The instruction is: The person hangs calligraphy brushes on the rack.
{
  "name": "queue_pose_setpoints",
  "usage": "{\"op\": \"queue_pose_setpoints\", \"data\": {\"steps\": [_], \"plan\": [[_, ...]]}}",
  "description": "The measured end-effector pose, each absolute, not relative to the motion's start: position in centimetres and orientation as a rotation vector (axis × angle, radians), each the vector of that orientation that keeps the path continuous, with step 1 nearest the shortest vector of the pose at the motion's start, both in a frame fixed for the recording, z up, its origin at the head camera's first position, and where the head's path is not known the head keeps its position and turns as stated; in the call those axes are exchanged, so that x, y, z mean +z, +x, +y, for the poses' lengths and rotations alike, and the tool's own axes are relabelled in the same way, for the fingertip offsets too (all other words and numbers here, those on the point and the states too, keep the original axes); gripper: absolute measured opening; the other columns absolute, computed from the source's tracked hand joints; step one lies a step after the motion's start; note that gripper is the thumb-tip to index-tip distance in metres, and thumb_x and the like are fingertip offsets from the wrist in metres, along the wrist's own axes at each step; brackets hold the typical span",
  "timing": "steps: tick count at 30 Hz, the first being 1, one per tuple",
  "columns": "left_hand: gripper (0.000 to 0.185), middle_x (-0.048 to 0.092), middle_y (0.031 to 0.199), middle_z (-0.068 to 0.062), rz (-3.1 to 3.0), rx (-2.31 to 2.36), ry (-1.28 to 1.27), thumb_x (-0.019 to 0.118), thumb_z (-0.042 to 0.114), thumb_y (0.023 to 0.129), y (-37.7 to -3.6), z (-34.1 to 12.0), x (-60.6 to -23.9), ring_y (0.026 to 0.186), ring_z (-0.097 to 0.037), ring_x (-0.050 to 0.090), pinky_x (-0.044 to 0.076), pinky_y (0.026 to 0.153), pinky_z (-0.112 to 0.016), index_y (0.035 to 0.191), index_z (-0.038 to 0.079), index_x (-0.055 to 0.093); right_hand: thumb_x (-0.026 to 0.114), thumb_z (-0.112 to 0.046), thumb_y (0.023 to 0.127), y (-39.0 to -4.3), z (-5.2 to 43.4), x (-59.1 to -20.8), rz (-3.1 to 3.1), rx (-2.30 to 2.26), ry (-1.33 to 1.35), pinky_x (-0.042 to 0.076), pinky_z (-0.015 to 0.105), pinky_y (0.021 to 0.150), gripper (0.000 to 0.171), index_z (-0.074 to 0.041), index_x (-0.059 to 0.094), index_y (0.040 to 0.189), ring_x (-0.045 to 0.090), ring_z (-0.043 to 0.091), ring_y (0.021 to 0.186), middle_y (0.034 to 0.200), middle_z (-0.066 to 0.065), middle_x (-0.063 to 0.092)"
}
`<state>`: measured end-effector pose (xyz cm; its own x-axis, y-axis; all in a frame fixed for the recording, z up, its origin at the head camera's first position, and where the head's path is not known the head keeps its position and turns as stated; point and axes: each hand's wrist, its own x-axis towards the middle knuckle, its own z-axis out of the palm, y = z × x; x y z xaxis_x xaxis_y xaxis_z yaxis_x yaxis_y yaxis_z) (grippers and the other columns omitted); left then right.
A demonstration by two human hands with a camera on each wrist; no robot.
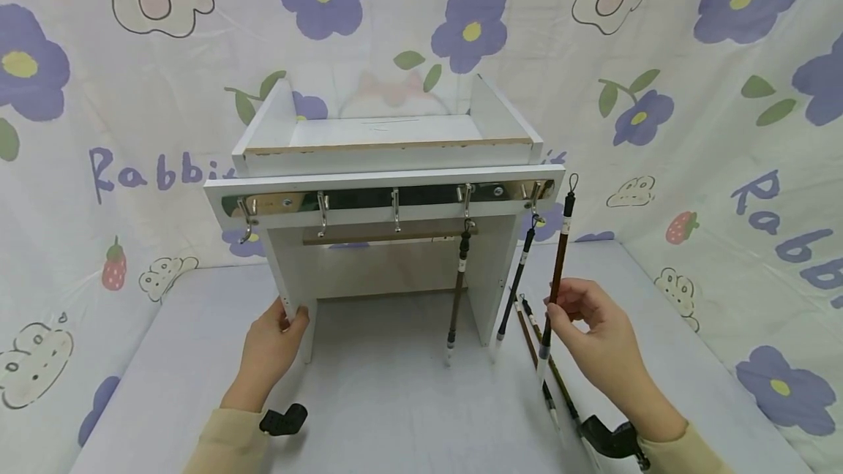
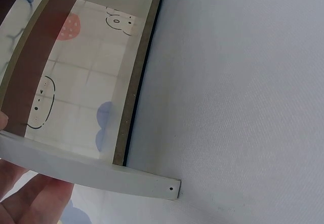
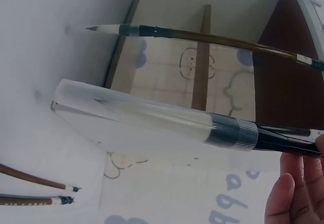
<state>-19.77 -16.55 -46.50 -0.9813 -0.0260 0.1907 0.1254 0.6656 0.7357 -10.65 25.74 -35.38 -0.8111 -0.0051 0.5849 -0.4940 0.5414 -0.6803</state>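
White and low, the small wooden stand (image 1: 388,167) sits on the table (image 1: 395,401), its left leg gripped near the bottom by the left hand (image 1: 270,346), forearm reaching forward from the near edge. The right hand (image 1: 593,335) pinches a dark-handled calligraphy brush with a clear cap (image 1: 555,291), held nearly upright just right of the stand. Two more brushes (image 1: 457,291) hang from the metal hooks (image 1: 395,203).

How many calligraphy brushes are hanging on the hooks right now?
2. One brush hangs from the fourth hook, inside the white rack; another hangs from the far-right hook. A third is in the right hand, unhung; more lie on the table.
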Motion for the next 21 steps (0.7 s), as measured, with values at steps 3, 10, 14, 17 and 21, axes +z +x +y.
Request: {"op": "queue_pose_setpoints", "data": {"steps": [3,10,14,17,21], "plan": [[0.053,0.052,0.137,-0.022,-2.696,-1.214,-0.082,0.043,0.037,0.101,-19.8,-16.6,-46.5,0.116,-0.042,0.056,0.05,0.086,-0.056,0.145,0.009,0.042,0.062,0.012,0.086,-10.4,25.5,-35.5,-2.248,1.226,0.426,0.047,0.017,0.067,0.025,0.003,0.058,0.108,0.061,0.011,0.079,0.09,0.008,0.065],[0.053,0.052,0.136,-0.022,-2.705,-1.225,-0.077,0.043,0.038,0.101,-19.8,-16.6,-46.7,0.116,-0.042,0.056,0.05,0.085,-0.056,0.144,0.009,0.042,0.064,0.016,0.081,-10.2,24.7,-36.2,-2.229,1.152,0.558,0.048,0.016,0.071,0.029,0.002,0.06,0.106,0.06,0.013,0.08,0.09,0.008,0.065],[0.053,0.052,0.136,-0.021,-2.699,-1.23,-0.077,0.044,0.039,0.101,-19.9,-16.7,-46.8,0.116,-0.041,0.056,0.05,0.086,-0.056,0.144,0.009,0.043,0.065,0.017,0.08,-10.6,24.5,-37.1,-2.223,1.135,0.615,0.048,0.018,0.072,0.031,0.001,0.061,0.106,0.059,0.012,0.08,0.09,0.007,0.065],[0.053,0.052,0.137,-0.021,-2.694,-1.228,-0.078,0.043,0.04,0.1,-19.9,-16.7,-46.9,0.116,-0.041,0.057,0.05,0.086,-0.056,0.144,0.01,0.043,0.065,0.017,0.08,-10.8,24.3,-37.6,-2.231,1.151,0.614,0.048,0.018,0.07,0.032,-0.002,0.062,0.106,0.058,0.012,0.079,0.09,0.003,0.065],[0.054,0.052,0.136,-0.021,-2.694,-1.223,-0.079,0.043,0.041,0.1,-20.0,-16.7,-46.9,0.115,-0.041,0.057,0.051,0.084,-0.056,0.145,0.011,0.042,0.065,0.018,0.079,-10.9,23.9,-37.8,-2.23,1.153,0.643,0.047,0.019,0.066,0.033,-0.001,0.062,0.105,0.058,0.012,0.077,0.088,0.001,0.064]]}}
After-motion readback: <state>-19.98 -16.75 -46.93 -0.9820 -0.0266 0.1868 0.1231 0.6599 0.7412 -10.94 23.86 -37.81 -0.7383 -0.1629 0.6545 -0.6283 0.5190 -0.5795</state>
